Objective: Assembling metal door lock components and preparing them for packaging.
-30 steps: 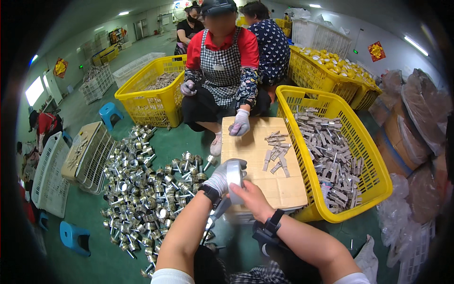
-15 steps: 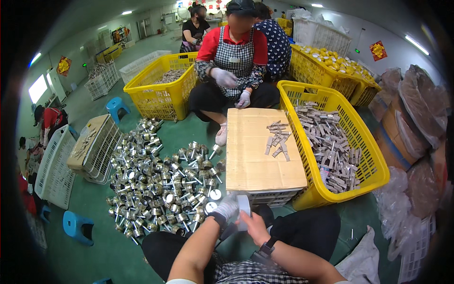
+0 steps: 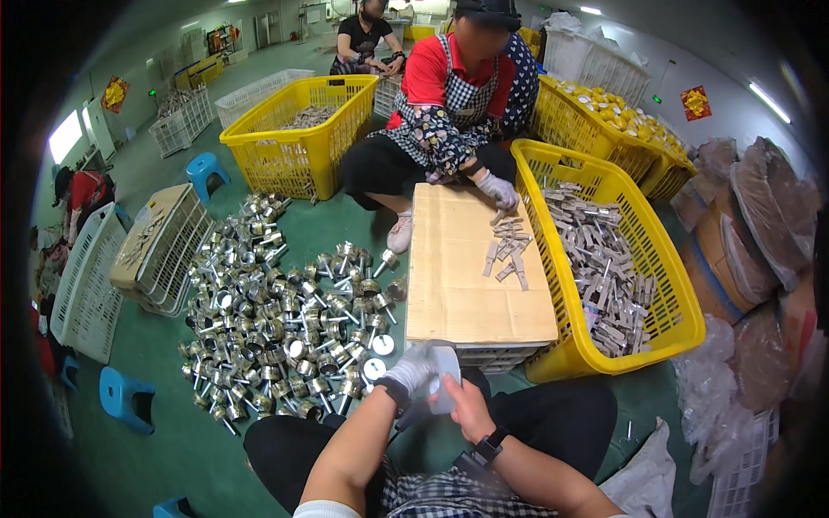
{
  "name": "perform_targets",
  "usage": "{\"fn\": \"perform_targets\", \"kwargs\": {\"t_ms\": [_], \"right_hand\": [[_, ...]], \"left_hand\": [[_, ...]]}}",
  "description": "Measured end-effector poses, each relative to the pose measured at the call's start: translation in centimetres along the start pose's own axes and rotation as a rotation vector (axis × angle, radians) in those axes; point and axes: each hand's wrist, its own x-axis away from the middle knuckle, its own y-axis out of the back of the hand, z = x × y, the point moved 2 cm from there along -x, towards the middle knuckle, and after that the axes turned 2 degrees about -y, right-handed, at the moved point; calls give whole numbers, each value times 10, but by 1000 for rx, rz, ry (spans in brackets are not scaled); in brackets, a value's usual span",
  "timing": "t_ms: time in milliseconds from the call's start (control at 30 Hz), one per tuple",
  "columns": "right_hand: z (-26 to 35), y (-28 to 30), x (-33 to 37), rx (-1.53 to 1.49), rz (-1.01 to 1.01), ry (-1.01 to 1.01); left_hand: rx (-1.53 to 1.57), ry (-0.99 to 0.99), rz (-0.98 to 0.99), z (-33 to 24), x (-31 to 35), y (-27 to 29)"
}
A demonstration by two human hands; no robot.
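Observation:
My right hand [image 3: 471, 407], bare with a dark watch at the wrist, grips a pale grey-white, flat, rounded roll-like thing [image 3: 444, 376]. Its exact kind does not show. Close against its left side is my left hand [image 3: 413, 369], in a white glove smeared by motion; whether its fingers hold anything is hidden. Both hands are above my lap, at the near edge of a cardboard-topped crate [image 3: 466, 293]. Several flat metal clips [image 3: 509, 250] lie on that top, where a co-worker's gloved hand [image 3: 498, 190] touches them.
A large pile of metal cups with stems [image 3: 285, 328] covers the floor at left, with two white discs [image 3: 378, 356] by its edge. To the right, a yellow basket [image 3: 639, 358] holds many metal clips. Blue stools [image 3: 127, 397] and plastic-wrapped bundles [image 3: 768, 216] stand farther out.
The co-worker opposite has leaned forward and brought a gloved hand down to the clips on the cardboard. The roll-like thing has tilted, showing more of its flat face.

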Motion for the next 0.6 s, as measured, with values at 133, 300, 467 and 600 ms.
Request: {"fn": "perform_targets", "kwargs": {"t_ms": [133, 300, 467, 600], "right_hand": [[-3, 1, -9, -40, 16, -51], [-14, -2, -14, 52, 13, -29], [-16, -1, -17, -32, -3, -171], [-14, -2, -20, -22, 10, -154]], "left_hand": [[-9, 10, 5, -1, -4, 5], [14, 20, 23, 9, -10, 5], [-178, -66, 53, 8, -8, 0], [56, 13, 47, 12, -7, 1]]}}
